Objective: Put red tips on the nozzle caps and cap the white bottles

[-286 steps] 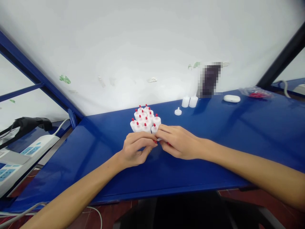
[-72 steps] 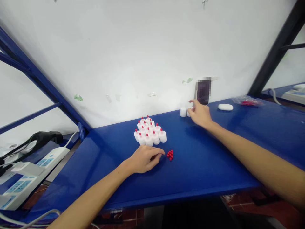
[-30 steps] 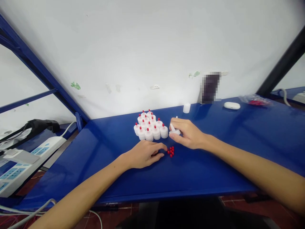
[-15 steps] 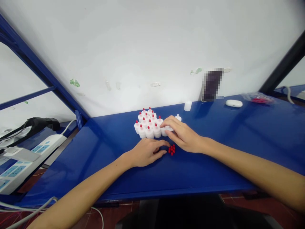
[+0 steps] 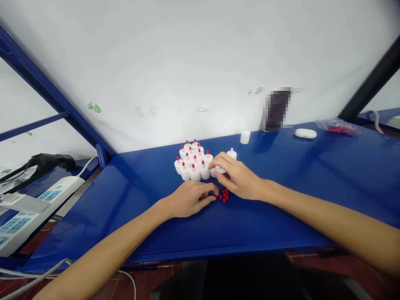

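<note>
Several white bottles with red caps stand grouped on the blue table. My right hand is at the group's right end, its thumb and fingers round a white bottle that they partly hide. Just left of a small pile of red caps, my left hand has thumb and forefinger pinched near a red cap. Behind my right hand stands a white bottle with a bare nozzle.
A white cylinder, a pixelated dark object, a white oval case and a plastic bag with red pieces lie along the back. At the left are a power strip and cables.
The fingertips of my left hand have closed together and drawn slightly left from the pile, with a red cap at them. My right hand stays on the white bottle.
</note>
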Tool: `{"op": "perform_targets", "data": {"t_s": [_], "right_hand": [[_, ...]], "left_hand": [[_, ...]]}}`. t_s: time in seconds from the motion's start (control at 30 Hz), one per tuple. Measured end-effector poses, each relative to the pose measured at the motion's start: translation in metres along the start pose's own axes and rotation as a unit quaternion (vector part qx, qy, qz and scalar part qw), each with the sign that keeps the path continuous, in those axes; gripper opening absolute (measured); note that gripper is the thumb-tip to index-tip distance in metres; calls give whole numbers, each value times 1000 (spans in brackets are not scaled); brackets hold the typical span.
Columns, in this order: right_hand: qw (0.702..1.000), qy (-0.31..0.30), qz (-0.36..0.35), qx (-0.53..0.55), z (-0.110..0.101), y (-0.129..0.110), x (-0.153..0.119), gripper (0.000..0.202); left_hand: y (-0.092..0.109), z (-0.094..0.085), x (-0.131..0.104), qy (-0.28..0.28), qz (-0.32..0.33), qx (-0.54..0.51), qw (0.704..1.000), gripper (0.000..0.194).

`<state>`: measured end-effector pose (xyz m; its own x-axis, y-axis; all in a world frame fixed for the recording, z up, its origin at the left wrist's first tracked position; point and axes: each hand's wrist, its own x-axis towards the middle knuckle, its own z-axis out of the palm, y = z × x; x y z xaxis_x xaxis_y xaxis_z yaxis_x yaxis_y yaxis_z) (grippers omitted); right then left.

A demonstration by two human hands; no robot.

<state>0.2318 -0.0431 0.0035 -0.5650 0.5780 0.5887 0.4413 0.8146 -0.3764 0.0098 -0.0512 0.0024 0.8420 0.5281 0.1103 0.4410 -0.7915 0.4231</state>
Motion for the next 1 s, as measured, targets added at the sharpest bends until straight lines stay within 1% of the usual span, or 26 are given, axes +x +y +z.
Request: {"op": "perform_targets", "data": {"t_s": [0.07,0.13,0.23,0.33,0.4,0.43,0.53,0.6,0.73,0.83,0.9,0.97,1.0], "right_hand": [[1000,9,-5,16,0,1,0,24],[1000,3,-10,27,-1,0,1,27],[999,-34,-1,27,-1,-2,1,25],[998,-64,4,17,-1,-5,1,22],[997,-80,-1,11,-1,-7,1,19],[997,-82,-5,7,-1,-7,1,17],[997,-73,-17,8,1,-8,-1,8],[998,-59,-21,11,2,-7,-1,8],[1000,-15,-9,7,0,-2,3,11],[999,8,36,-5,-13,5,8,10],[996,-13,89,-20,-28,10,11,11],[985,-87,142,-51,-43,16,13,9],[975,-129,166,-74,-50,19,13,7]], "left_hand": [[0,-1,0,-5,-11,-17,1000,17],[0,-3,1,-10,-24,-28,999,17],[2,-6,2,-26,-42,-24,998,20],[4,-9,1,-51,-39,-7,998,21],[5,-9,0,-47,-30,-11,998,21],[5,-9,-1,-33,-25,-22,999,22],[4,-7,-3,37,-7,-55,998,23],[4,-5,-3,63,6,-53,997,23],[3,-2,-3,48,9,-18,999,22],[1,-1,-3,43,0,3,999,25],[0,0,-3,43,-3,16,999,26],[-1,0,-3,42,-5,25,999,26],[-1,0,-3,41,-6,27,999,26]]}}
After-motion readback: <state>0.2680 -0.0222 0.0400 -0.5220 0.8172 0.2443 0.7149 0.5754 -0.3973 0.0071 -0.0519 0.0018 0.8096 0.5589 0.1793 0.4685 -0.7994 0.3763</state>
